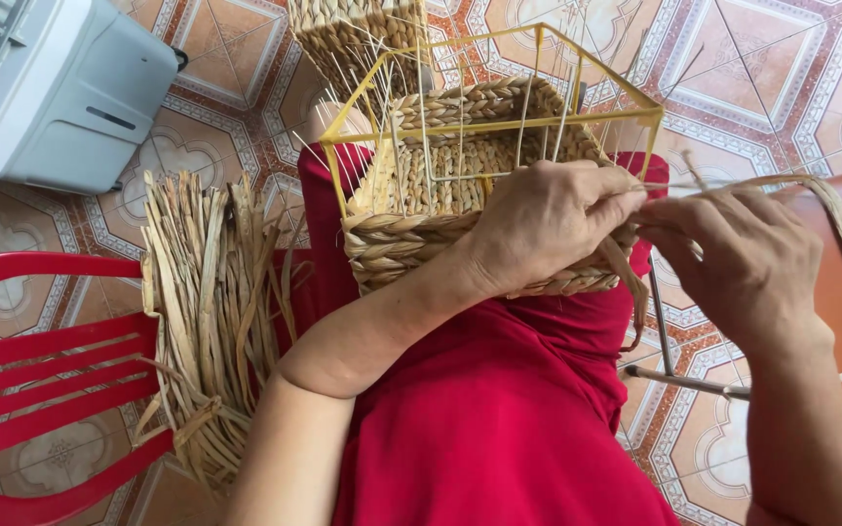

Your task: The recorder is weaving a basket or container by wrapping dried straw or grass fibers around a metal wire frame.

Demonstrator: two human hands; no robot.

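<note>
A half-woven straw basket (431, 229) on a yellow wire frame (538, 39) rests on my lap, which is covered in red cloth (499, 390). My left hand (543, 219) lies over the basket's near right corner, fingers pinched on a thin upright spoke and the woven rim. My right hand (743, 258) is just to the right of it, gripping a twisted straw strand (830, 209) that runs off to the right and down.
A bundle of dry straw strips (207, 302) lies on a red plastic chair (41, 360) at my left. A grey-white appliance (51, 88) stands at top left. Another woven basket (353, 34) sits beyond the frame. Patterned floor tiles (772, 78) surround me; a metal stand (674, 370) is at right.
</note>
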